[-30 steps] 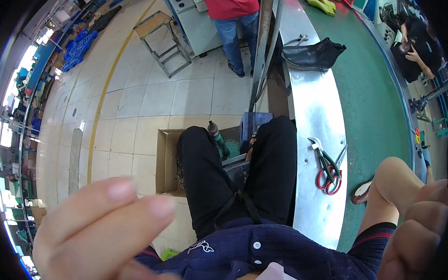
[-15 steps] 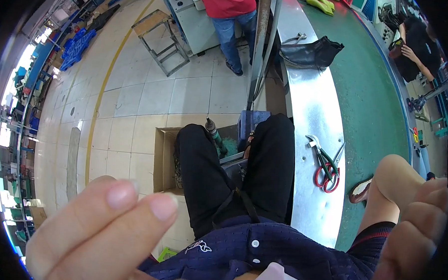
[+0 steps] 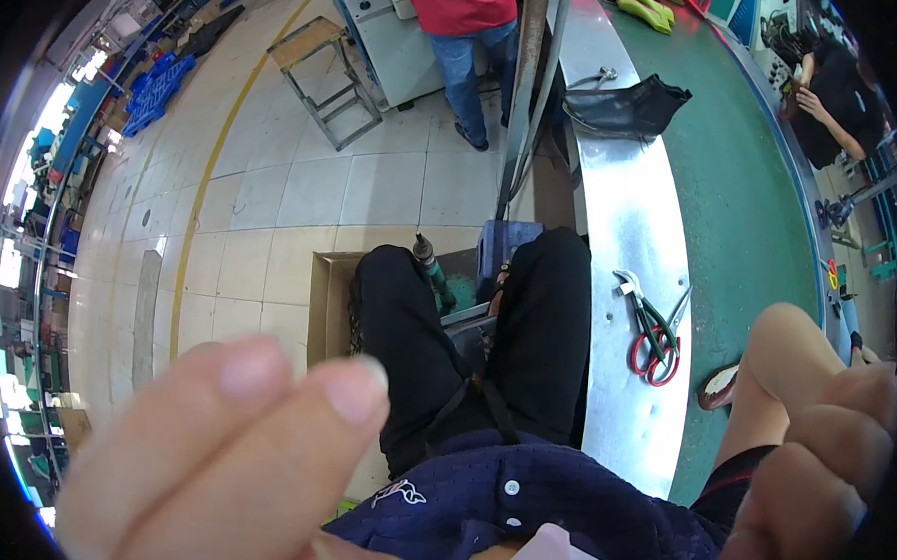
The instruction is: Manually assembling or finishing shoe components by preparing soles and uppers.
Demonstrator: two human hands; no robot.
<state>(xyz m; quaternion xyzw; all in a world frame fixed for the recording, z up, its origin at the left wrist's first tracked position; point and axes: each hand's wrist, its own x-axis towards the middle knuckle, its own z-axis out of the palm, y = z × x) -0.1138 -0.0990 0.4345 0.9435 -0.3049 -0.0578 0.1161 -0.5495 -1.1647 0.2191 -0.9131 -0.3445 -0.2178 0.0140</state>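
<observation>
The left hand (image 3: 221, 455) looms large and blurred at the lower left, two fingers stretched side by side toward the middle, tips slightly parted, the thumb low at the bottom edge. The right hand (image 3: 826, 452) sits at the right rim, its fingers curled in toward the palm and partly lost in the dark border. For either grip, how far it is spread and whether it holds anything cannot be told, since the inner sides and palms are largely hidden.

Nearest the right hand among the tools are the green-handled pliers (image 3: 650, 311) and the red-handled scissors (image 3: 676, 319), lying on the silver metal surface (image 3: 637, 203). Both are up and to the left of the right grip, well apart from it, and farther off to the right of the left grip. The pliers' long axis slants from upper left, where their metal head points, to lower right, where the handles overlap the scissors. The scissors lie across that line: blades toward the upper right, red loops at the lower left.

Farther up the same surface lies a black leather piece (image 3: 626, 106). Just beyond the left fingertips stands a cardboard box (image 3: 331, 290), next to the person's black-trousered knee (image 3: 394, 278).
</observation>
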